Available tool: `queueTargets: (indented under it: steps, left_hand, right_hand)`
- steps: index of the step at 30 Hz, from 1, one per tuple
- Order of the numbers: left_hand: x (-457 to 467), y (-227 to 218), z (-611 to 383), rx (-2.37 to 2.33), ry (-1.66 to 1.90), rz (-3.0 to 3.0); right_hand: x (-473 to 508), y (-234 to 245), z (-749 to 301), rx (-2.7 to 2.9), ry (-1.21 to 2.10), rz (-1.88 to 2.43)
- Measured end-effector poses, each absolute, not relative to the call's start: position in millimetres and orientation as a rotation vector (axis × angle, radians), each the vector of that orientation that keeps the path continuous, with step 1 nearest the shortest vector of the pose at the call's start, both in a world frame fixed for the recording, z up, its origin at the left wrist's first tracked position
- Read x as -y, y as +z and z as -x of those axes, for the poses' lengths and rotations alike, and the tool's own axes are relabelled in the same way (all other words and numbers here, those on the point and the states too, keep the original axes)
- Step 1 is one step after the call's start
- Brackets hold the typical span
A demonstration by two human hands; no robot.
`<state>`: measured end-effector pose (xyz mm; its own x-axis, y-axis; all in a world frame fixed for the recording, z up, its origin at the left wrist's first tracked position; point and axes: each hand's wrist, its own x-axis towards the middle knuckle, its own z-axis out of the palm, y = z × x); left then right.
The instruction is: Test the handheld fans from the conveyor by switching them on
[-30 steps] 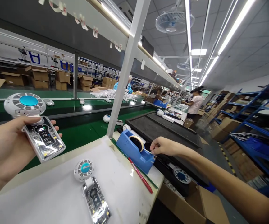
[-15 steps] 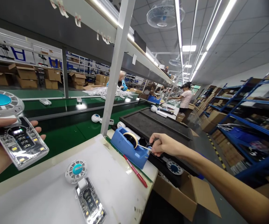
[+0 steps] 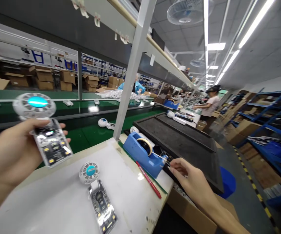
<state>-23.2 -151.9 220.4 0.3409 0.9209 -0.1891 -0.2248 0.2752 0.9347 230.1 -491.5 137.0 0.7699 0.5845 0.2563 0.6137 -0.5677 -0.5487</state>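
My left hand [image 3: 21,149] is closed around the neck of a white handheld fan [image 3: 55,143] with a shiny blue centre, a clear handle showing its circuit board and a lit display. A second such fan [image 3: 103,204] lies on the white worktop below it. My right hand [image 3: 186,175] is beside the cutting end of a blue tape dispenser [image 3: 142,154], thumb and fingers pinched on the end of a narrow strip of tape. From the tape roll [image 3: 146,144] the strip runs to the cutter. Whether the pinched end is still joined there, I cannot tell.
A red pen [image 3: 149,180] lies beside the dispenser. Behind stands a grey post [image 3: 134,65] at the green conveyor [image 3: 87,133]. To the right are a black tray [image 3: 179,139] and, lower, an open cardboard box [image 3: 191,211]. Co-workers are farther back.
My view has shifted, so the bench appears farther right. My left hand with the fan has come further into view. My right hand has moved slightly away from the dispenser's cutter.
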Motion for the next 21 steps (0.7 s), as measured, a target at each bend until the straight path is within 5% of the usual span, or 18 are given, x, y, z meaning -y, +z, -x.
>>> queueTargets:
  steps: [9,15,21]
  left_hand:
    - [192,203,5,-0.611,0.642,-1.009]
    - [198,202,9,-0.494,0.689,-1.116]
    - [197,205,12,-0.452,0.713,-1.127]
  right_hand:
    - [377,213,-144,1.523,-0.053,1.73]
    - [311,221,-108,1.605,0.289,1.545]
    - [295,221,-101,1.582,0.249,1.637]
